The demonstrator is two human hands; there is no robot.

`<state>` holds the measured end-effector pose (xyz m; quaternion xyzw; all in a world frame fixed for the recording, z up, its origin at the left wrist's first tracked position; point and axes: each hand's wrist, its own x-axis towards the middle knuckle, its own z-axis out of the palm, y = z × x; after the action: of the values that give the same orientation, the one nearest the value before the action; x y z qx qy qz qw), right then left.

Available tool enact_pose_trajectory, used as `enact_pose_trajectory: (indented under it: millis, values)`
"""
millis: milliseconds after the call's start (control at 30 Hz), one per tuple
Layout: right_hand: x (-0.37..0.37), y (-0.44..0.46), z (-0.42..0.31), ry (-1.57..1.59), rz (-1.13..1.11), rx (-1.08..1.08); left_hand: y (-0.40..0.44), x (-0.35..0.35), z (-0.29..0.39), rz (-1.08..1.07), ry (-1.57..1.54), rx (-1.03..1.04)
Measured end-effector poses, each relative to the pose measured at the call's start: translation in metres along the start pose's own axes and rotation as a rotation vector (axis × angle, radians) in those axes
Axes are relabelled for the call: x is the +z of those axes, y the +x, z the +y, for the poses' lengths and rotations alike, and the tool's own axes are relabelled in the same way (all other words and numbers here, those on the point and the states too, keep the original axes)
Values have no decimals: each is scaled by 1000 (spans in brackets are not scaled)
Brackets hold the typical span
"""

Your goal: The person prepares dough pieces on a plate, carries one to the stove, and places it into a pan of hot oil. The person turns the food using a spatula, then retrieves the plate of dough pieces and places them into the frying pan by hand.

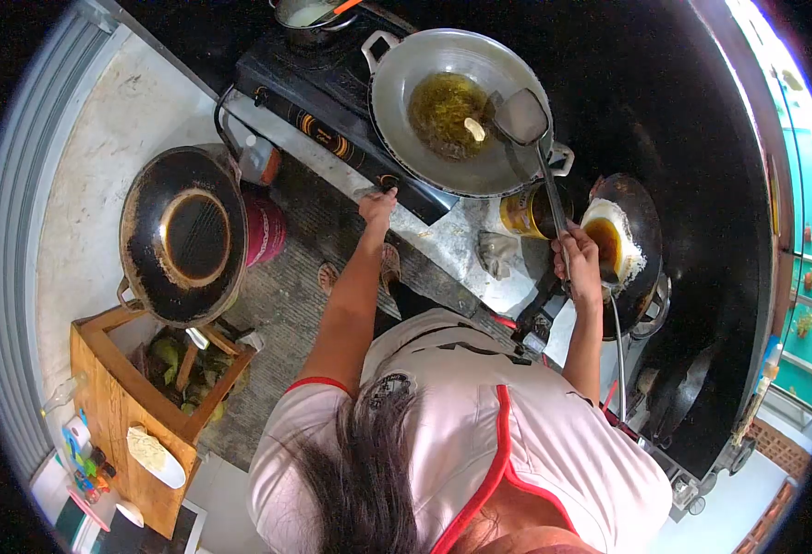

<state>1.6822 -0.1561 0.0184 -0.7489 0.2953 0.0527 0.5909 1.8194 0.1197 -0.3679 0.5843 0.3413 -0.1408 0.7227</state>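
My left hand is closed on the black knob at the front of the gas stove. In my right hand is the long handle of a metal spatula, its flat head over the right side of a large wok. Yellowish oil lies in the bottom of the wok, with a small pale piece in it.
A dark wok with brown liquid stands at the left. Below it is a wooden table with a white plate. Beyond my right hand is another blackened pan. A yellow can stands beside the large wok.
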Motion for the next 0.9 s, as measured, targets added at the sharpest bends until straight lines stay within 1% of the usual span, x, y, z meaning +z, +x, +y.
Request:
enact_pose_trajectory:
  millis: [33, 133, 233, 333, 467, 533, 600, 633, 700, 767, 900]
  values:
    - [-1, 0, 2, -3, -6, -4, 3, -2, -1, -51, 91, 8]
    - [-1, 0, 6, 1, -19, -9, -2, 1, -2, 29, -108, -16]
    - [-1, 2, 9, 25, -22, -5, -15, -1, 7, -23, -153, 31]
    - [0, 4, 10, 30, -25, 0, -42, -6, 25, -2, -154, -67]
    - [5, 8, 11, 37, -42, 10, -58, -18, 26, -47, -14, -79]
    - [6, 12, 12, 46, -56, 8, -64, -39, 13, -78, 23, -17]
    - [10, 14, 11, 64, -77, 8, -70, -67, -7, -85, 70, 139]
    - [13, 15, 10, 80, -75, 18, -74, -86, -22, -74, 118, 181]
    - [19, 19, 7, 115, -72, 39, -70, -130, -60, -25, 315, 163]
    - [23, 28, 11, 208, -122, 66, -77, -181, -98, -198, 469, 168]
    - [33, 37, 7, 345, -186, 137, -143, -233, -109, 268, 956, -320]
